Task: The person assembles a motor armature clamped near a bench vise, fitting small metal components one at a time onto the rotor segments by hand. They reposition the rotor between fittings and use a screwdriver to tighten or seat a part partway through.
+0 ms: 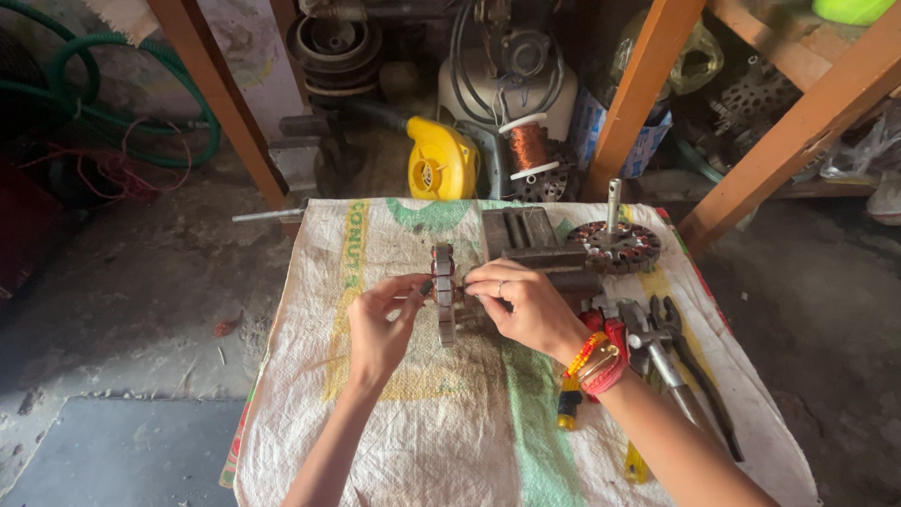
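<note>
Here the flat grey metal stator ring with reddish copper windings (444, 293) stands on edge on the woven white sack with green and yellow print (422, 413), its long axis running away from the person. It sits squarely between the 2 hands. Left hand (383, 324) and right hand (526, 305) are equally near, fingers (488, 278) of both pinched closed on its upper part from opposite sides.

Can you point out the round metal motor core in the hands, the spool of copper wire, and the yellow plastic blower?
Round grey metal motor core (445, 300), head view: its slotted rim.
Spool of copper wire (527, 145), head view: the wound copper middle.
Yellow plastic blower (441, 160), head view: its rounded housing.
</note>
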Demonstrator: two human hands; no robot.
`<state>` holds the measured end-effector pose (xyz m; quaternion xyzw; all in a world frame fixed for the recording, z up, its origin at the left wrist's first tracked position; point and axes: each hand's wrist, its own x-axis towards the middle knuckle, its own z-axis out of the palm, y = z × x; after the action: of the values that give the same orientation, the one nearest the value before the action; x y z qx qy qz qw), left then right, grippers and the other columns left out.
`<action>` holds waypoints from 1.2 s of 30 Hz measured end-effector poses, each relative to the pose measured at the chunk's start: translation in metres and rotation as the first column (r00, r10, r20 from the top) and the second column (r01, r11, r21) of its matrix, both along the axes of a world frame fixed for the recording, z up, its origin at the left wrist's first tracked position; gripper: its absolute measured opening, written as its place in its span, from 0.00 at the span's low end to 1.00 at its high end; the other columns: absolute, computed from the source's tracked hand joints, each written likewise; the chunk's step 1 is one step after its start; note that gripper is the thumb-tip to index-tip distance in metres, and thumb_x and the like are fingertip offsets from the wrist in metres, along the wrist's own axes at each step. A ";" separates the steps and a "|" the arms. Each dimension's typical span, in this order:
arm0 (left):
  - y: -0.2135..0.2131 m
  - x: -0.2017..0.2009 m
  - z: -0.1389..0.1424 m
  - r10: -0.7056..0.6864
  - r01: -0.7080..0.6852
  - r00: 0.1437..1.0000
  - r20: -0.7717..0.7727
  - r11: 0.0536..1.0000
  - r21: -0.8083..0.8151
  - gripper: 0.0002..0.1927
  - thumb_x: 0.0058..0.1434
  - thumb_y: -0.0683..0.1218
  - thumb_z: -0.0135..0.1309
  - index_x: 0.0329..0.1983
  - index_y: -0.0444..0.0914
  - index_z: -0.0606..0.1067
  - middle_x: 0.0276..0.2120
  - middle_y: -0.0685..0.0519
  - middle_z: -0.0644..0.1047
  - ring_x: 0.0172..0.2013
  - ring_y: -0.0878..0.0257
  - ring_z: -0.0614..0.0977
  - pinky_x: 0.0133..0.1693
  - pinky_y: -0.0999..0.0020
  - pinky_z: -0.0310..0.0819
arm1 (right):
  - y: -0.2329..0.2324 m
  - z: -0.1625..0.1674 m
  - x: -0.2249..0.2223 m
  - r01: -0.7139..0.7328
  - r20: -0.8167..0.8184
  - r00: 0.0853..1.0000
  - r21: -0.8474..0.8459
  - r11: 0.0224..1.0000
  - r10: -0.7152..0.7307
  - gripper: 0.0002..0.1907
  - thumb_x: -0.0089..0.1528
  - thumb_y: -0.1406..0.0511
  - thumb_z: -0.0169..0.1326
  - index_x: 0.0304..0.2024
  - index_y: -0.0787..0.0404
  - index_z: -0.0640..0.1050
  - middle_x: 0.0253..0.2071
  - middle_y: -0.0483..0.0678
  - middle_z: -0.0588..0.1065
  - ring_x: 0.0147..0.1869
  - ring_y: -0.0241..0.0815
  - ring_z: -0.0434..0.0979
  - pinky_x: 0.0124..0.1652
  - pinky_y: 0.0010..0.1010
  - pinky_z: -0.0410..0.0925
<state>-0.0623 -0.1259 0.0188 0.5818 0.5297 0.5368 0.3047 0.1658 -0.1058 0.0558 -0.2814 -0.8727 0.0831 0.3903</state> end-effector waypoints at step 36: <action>-0.014 -0.034 0.019 0.143 0.101 0.859 -0.491 0.894 0.437 0.07 0.62 0.36 0.55 0.40 0.36 0.81 0.31 0.52 0.83 0.30 0.61 0.85 0.30 0.66 0.78 | -0.027 0.016 -0.014 0.053 0.037 0.998 0.124 0.991 -0.058 0.05 0.55 0.72 0.62 0.34 0.61 0.82 0.38 0.45 0.79 0.46 0.46 0.78 0.48 0.37 0.69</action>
<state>-0.0965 -0.1398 0.0379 0.7511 0.4599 0.4736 0.0050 0.1515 -0.1331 0.0721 -0.2825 -0.8758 0.0126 0.3913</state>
